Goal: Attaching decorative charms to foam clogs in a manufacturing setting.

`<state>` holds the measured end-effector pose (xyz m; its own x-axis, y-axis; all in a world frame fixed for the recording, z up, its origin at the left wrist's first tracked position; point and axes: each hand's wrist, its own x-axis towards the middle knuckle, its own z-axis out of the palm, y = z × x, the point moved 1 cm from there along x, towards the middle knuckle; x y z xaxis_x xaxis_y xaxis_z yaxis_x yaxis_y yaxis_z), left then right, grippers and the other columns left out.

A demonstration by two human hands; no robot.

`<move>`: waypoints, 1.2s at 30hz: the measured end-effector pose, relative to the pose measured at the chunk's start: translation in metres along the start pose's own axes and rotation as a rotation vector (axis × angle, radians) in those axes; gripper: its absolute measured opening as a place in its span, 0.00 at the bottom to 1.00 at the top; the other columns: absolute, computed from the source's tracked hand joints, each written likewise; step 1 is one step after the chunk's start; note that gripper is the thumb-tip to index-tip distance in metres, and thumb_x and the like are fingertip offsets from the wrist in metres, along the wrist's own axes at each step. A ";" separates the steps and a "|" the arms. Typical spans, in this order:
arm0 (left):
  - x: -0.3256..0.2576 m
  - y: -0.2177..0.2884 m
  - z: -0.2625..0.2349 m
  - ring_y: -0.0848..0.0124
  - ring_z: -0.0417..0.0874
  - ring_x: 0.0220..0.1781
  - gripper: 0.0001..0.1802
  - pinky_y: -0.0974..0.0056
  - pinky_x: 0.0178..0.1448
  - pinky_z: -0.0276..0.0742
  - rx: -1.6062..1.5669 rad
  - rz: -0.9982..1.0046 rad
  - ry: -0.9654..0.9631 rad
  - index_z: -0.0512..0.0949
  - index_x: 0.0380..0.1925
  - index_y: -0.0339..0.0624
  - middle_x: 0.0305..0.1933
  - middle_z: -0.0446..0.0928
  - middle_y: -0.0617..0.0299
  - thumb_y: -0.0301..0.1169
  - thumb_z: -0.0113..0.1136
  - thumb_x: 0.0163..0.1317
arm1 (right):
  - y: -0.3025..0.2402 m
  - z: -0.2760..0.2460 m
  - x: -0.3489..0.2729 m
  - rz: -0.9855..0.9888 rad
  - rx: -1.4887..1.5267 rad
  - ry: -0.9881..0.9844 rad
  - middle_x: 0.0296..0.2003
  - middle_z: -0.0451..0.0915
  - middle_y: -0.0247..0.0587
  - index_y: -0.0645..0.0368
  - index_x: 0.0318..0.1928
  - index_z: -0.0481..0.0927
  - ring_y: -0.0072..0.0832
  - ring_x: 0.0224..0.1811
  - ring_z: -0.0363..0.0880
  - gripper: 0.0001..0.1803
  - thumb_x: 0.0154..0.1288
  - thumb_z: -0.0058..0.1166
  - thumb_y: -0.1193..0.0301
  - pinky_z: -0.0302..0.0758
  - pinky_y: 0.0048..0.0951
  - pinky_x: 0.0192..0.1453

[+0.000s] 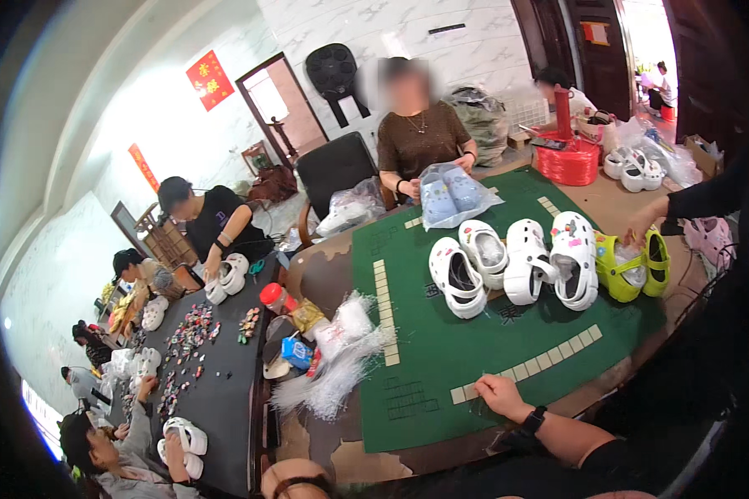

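Green cloth (424,353) lies on the brown desk (320,270). Near, the left hand (501,396) rests by a row of pale squares (531,364), its fingers curled in. Past them are four white clogs (522,287). To the right, the right hand (647,218) is at two lime clogs (617,285); I cannot tell if its fingers grip them. At the far side a person (420,137) holds bagged blue clogs (438,204).

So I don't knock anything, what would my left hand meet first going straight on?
Across the green mat, your left hand would probably meet white plastic strands, though depth is unclear.
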<state>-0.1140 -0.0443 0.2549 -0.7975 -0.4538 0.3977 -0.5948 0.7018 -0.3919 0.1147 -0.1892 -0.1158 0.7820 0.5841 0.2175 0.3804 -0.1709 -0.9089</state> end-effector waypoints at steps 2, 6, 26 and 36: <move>-0.056 0.053 0.039 0.58 0.75 0.60 0.23 0.49 0.65 0.67 0.188 -0.419 0.565 0.72 0.56 0.36 0.60 0.75 0.49 0.39 0.49 0.68 | 0.012 0.004 0.003 0.017 -0.004 -0.002 0.27 0.82 0.41 0.62 0.34 0.81 0.33 0.29 0.81 0.09 0.68 0.52 0.69 0.75 0.31 0.35; -0.044 -0.031 0.017 0.50 0.70 0.68 0.42 0.38 0.71 0.61 0.006 -0.988 1.180 0.64 0.66 0.41 0.65 0.71 0.46 0.65 0.39 0.68 | 0.045 0.016 0.001 0.042 0.028 -0.010 0.25 0.80 0.43 0.61 0.33 0.80 0.35 0.27 0.79 0.10 0.68 0.52 0.68 0.75 0.32 0.35; -0.095 -0.056 0.124 0.59 0.68 0.69 0.30 0.57 0.69 0.65 -0.186 -1.655 0.580 0.66 0.64 0.34 0.66 0.68 0.48 0.39 0.57 0.66 | 0.008 0.019 0.003 -0.036 -0.033 -0.033 0.25 0.78 0.44 0.63 0.32 0.78 0.31 0.25 0.76 0.10 0.68 0.51 0.69 0.73 0.33 0.32; -0.194 0.129 0.168 0.65 0.77 0.60 0.24 0.62 0.62 0.72 -0.240 -2.663 1.386 0.70 0.61 0.34 0.57 0.77 0.52 0.38 0.56 0.70 | 0.010 0.008 -0.001 0.046 0.067 -0.022 0.27 0.82 0.41 0.63 0.34 0.80 0.27 0.29 0.80 0.10 0.68 0.52 0.70 0.75 0.29 0.35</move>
<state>-0.0535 0.0423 -0.0118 0.8843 0.2678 -0.3825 0.3887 0.0319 0.9208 0.1133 -0.1851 -0.1281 0.7866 0.5941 0.1681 0.3102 -0.1449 -0.9395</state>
